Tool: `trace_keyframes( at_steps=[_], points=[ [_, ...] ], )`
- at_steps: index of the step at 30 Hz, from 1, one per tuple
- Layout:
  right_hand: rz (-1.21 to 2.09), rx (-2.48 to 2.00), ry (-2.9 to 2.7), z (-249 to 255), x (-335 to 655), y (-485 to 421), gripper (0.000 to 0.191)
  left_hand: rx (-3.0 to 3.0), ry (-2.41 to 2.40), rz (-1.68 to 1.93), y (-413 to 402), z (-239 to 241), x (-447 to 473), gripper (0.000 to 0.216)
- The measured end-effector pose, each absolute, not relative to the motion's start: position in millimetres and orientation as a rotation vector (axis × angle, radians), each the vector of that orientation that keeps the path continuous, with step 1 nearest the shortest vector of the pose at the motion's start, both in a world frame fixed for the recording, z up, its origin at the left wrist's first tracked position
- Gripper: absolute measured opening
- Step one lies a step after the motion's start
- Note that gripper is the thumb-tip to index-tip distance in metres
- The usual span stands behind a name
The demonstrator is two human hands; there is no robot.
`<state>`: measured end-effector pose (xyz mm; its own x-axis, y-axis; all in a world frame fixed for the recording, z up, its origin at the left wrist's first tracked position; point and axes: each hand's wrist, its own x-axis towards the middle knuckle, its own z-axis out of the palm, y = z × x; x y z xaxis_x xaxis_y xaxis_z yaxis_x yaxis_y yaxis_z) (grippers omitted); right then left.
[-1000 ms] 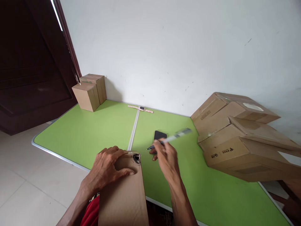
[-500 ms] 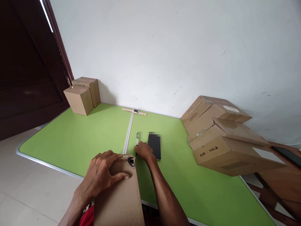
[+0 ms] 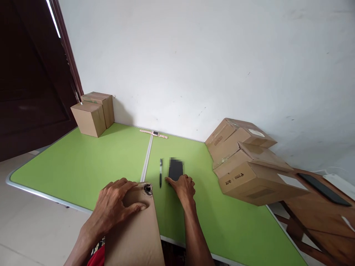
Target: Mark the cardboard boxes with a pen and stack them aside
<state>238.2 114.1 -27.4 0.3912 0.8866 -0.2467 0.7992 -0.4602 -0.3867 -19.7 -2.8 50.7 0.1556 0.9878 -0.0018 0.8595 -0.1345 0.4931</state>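
Observation:
My left hand (image 3: pixel 115 204) grips the far end of a long cardboard box (image 3: pixel 135 232) that leans on the near edge of the green table (image 3: pixel 83 166). A dark scribbled mark (image 3: pixel 147 189) sits at the box's far corner. My right hand (image 3: pixel 183 186) rests on the table with its fingers on the near end of a black phone (image 3: pixel 175 169). A black pen (image 3: pixel 160 172) lies free on the table just left of that hand.
Two small cardboard boxes (image 3: pixel 91 113) stand at the table's far left corner. A pile of larger boxes (image 3: pixel 246 166) lies at the right. A watch (image 3: pixel 154 133) lies by the wall. A wooden table (image 3: pixel 324 207) with a dark device stands at the right.
My right hand swung the pen down, laid it on the table and let go, then shifted right onto the phone. The left hand stayed on the box.

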Motion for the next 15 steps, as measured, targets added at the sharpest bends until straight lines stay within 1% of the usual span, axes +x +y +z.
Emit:
trace_keyframes(
  at_steps=[2, 3, 4, 6, 7, 8, 10, 15],
  points=[
    [0.700, -2.397, -1.448, -31, 245, 121, 0.088, 2.056, 1.764, 0.463, -3, 51, -20, 0.043],
    [0.747, -2.363, -1.418, -33, 249, 123, 0.083, 2.051, 1.768, 0.462, -4, 52, -20, 0.043],
    [0.803, -2.313, -1.390, -34, 253, 125, 0.073, 2.047, 1.771, 0.460, -3, 52, -20, 0.043],
    [0.931, -2.175, -1.328, -37, 260, 126, 0.046, 2.040, 1.773, 0.460, -3, 53, -20, 0.043],
    [0.999, -2.092, -1.285, -38, 264, 125, 0.036, 2.037, 1.772, 0.461, -2, 53, -20, 0.042],
    [1.067, -2.001, -1.235, -39, 266, 122, 0.031, 2.035, 1.768, 0.462, -2, 52, -21, 0.042],
    [1.211, -1.805, -1.123, -40, 270, 112, 0.033, 2.033, 1.764, 0.466, -1, 51, -21, 0.042],
    [1.531, -1.289, -0.872, -30, 270, 53, 0.056, 2.005, 1.765, 0.475, -2, 54, -23, 0.044]
  ],
)
